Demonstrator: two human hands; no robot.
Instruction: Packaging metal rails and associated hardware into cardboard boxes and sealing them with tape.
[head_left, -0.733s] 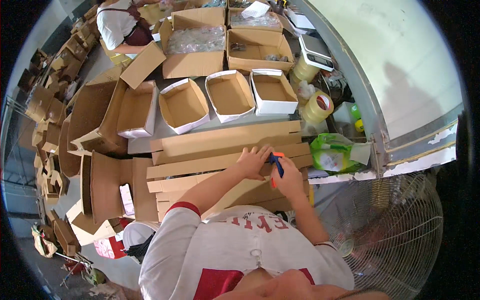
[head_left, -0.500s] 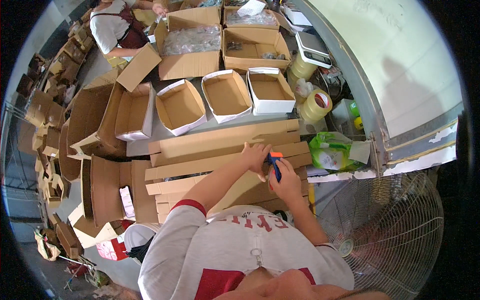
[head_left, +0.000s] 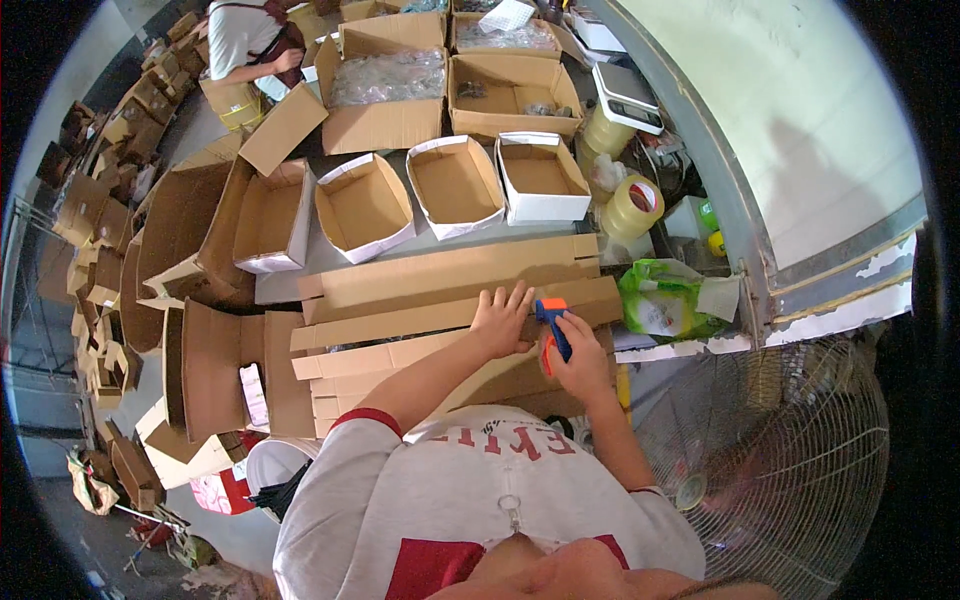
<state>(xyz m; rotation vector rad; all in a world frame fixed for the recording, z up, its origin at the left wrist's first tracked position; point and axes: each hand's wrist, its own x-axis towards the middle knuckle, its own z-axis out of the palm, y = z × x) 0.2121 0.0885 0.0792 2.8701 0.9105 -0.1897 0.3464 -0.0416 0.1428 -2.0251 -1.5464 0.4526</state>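
Observation:
My right hand (head_left: 584, 362) is wrapped round the handle of a blue and orange tape dispenser (head_left: 551, 315), which rests on or just above a long cardboard box (head_left: 420, 322). Just left of the dispenser my left hand (head_left: 503, 320) lies on the box flaps, its fingers spread and nothing in it. A narrow gap between the flaps shows something dark inside, too small to make out. Beyond the hands lies another long brown flap (head_left: 450, 275). Whether tape is stuck to the box at the dispenser cannot be seen.
Several open white-edged cartons (head_left: 455, 190) stand behind the box. Rolls of clear tape (head_left: 632, 208), a scale (head_left: 628, 95) and a green packet (head_left: 665, 300) are to the right. A wire fan guard (head_left: 770, 460) sits near my right arm. A co-worker (head_left: 245, 50) stands far left.
My left hand has moved slightly left and its fingers have spread flatter. The tape dispenser has turned a little in my right hand, showing more orange. The co-worker's arm has shifted.

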